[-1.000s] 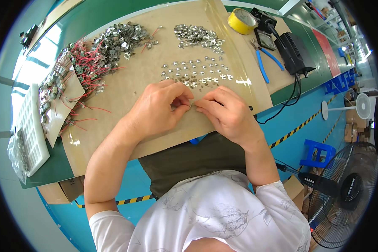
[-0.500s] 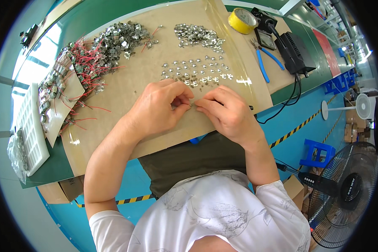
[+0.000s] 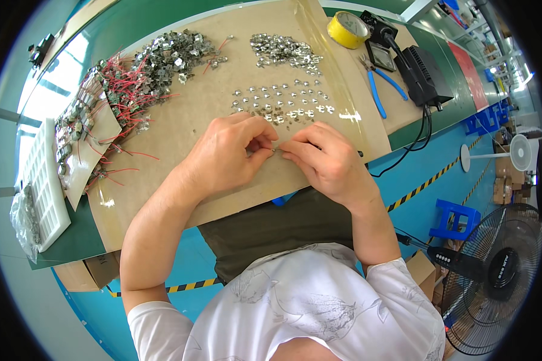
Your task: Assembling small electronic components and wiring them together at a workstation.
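My left hand (image 3: pixel 230 153) and my right hand (image 3: pixel 325 159) meet over the near part of the board, fingertips pinched almost together. Between them shows a tiny metal piece (image 3: pixel 274 150), mostly hidden by the fingers. The left thumb and forefinger close on it; the right thumb and forefinger pinch at its other side, where I cannot make out what they hold. Just beyond the fingers, small shiny metal clips (image 3: pixel 300 113) stand in rows on the brown board (image 3: pixel 217 84). Farther off lies a loose heap of similar silvery clips (image 3: pixel 286 51).
Small metal parts with red wires (image 3: pixel 126 84) pile up at left, beside a white gridded tray (image 3: pixel 45 186). At far right are yellow tape (image 3: pixel 348 30), blue-handled pliers (image 3: pixel 379 87) and a black device (image 3: pixel 424 75) with cables. A black fan (image 3: pixel 500 271) stands right of me.
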### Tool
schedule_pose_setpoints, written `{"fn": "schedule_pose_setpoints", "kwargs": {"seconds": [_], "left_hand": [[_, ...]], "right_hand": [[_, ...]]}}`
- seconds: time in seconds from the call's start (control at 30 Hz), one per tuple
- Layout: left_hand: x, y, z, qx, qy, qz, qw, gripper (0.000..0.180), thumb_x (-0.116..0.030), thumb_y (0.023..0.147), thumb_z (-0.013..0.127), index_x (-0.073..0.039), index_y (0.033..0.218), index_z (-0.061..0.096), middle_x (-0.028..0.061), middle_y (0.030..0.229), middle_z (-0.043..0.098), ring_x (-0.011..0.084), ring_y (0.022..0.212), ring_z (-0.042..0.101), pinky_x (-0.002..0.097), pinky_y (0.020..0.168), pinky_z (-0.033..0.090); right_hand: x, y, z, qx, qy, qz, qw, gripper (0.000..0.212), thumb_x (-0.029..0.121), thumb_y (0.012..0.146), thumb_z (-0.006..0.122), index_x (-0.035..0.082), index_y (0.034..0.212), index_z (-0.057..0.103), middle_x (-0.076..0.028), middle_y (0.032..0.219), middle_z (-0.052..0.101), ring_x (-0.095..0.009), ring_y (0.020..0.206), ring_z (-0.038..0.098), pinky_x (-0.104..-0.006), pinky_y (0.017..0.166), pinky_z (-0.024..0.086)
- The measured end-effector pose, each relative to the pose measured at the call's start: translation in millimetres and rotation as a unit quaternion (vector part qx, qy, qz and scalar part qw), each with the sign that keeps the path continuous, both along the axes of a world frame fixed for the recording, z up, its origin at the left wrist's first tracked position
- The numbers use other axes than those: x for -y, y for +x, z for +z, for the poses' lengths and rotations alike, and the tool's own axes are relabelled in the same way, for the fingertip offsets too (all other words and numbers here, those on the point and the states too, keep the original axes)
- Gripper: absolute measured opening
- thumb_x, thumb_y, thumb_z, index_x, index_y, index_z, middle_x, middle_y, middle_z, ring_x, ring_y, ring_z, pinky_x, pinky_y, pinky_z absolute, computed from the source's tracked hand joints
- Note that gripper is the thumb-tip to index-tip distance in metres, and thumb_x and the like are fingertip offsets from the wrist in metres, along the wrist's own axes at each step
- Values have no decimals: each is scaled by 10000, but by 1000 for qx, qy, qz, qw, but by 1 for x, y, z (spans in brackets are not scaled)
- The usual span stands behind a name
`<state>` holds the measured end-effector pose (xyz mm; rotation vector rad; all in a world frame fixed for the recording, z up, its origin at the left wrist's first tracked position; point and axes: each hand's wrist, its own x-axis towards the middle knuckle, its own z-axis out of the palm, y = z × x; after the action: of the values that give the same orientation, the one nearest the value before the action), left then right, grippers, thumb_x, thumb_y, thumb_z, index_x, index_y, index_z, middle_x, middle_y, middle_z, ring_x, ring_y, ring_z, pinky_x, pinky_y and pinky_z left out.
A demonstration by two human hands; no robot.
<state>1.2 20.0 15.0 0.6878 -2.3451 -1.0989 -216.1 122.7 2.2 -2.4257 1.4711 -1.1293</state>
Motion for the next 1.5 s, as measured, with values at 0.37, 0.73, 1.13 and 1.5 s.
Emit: {"fn": "schedule_pose_setpoints", "kwargs": {"seconds": [0.37, 0.73, 1.13, 1.5], "left_hand": [[3, -7, -2, -7, -22, -3, 1000, 187, 3, 837, 820, -25, 1008, 750, 133, 895, 738, 288, 800, 778, 391, 743, 635], [-2, -5, -5, 16, -39, 23, 999, 195, -17, 801, 886, -38, 940, 752, 94, 843, 729, 225, 701, 711, 355, 635, 581], [4, -1, -12, -18, 146, 60, 987, 249, 56, 841, 833, 5, 1055, 716, 68, 913, 777, 86, 729, 682, 246, 583, 520], [6, 4, 9, -24, 320, 59, 945, 361, 77, 867, 807, 43, 1187, 645, 82, 926, 761, 67, 698, 669, 216, 484, 487]], "right_hand": [[-2, -2, 8, -56, 22, -9, 998, 213, 11, 825, 766, -20, 1035, 774, -109, 939, 672, -296, 874, 673, -402, 745, 571], [-4, 12, -3, -127, 13, -65, 990, 105, 106, 877, 674, 34, 808, 643, -92, 923, 604, -282, 929, 640, -400, 812, 571], [-8, 0, 15, -65, 38, -52, 996, 179, 115, 926, 706, 22, 1074, 667, -112, 953, 645, -312, 768, 714, -425, 640, 592], [-3, 8, 2, -43, -34, -2, 999, 85, 81, 885, 750, 37, 952, 720, -89, 865, 613, -275, 710, 693, -410, 571, 580]]}}
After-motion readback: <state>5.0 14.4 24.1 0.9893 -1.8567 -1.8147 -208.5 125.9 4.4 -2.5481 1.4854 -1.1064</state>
